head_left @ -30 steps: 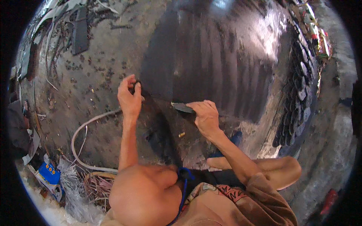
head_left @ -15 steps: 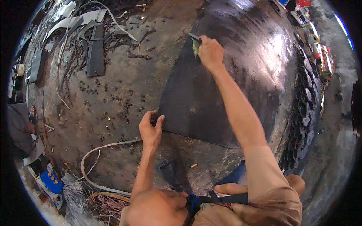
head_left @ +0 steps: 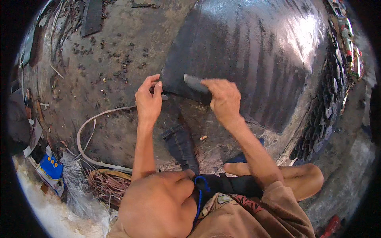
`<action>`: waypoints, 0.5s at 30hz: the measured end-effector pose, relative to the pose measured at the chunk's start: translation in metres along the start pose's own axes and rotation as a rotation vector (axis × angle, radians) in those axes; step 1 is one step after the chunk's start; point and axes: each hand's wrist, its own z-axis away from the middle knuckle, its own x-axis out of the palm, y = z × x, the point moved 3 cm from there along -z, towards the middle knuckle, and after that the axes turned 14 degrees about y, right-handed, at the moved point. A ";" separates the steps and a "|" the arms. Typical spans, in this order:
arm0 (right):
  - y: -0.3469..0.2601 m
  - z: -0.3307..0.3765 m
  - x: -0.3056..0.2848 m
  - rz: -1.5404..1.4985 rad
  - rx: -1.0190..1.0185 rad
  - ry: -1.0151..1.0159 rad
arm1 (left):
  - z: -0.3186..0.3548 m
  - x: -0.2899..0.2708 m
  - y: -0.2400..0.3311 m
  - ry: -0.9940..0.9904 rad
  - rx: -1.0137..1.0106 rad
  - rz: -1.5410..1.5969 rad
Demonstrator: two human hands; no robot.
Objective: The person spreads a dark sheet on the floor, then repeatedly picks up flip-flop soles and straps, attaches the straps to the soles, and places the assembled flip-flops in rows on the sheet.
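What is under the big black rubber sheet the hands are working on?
The black rubber sheet lies flat on the dirty concrete floor. Left hand pinches its near corner; right hand presses a blade on it. Whatever lies beneath the sheet is covered.

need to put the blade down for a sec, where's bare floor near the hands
Barest patch: the floor left of the left hand, between the black sheet and the pale hose, with only small crumbs. Crowded: wire tangle lower left, scrap strips at top.

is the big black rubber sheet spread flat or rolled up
Spread flat: the big black ribbed rubber sheet lies open on the ground, left hand pinching its near corner.
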 end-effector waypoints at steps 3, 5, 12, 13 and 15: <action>-0.014 0.031 -0.005 -0.018 -0.003 0.026 | -0.002 0.001 -0.006 -0.026 -0.062 0.057; -0.017 0.039 -0.007 -0.011 -0.013 0.031 | -0.003 0.005 -0.013 -0.032 -0.077 0.093; 0.003 -0.026 -0.036 -0.344 0.533 -0.115 | -0.001 0.004 -0.005 -0.009 -0.019 0.101; 0.023 -0.053 -0.036 -0.379 0.580 -0.043 | 0.007 0.001 0.002 -0.037 -0.115 0.140; 0.036 -0.124 -0.033 -0.665 0.698 0.045 | 0.011 0.001 -0.005 -0.106 -0.211 0.194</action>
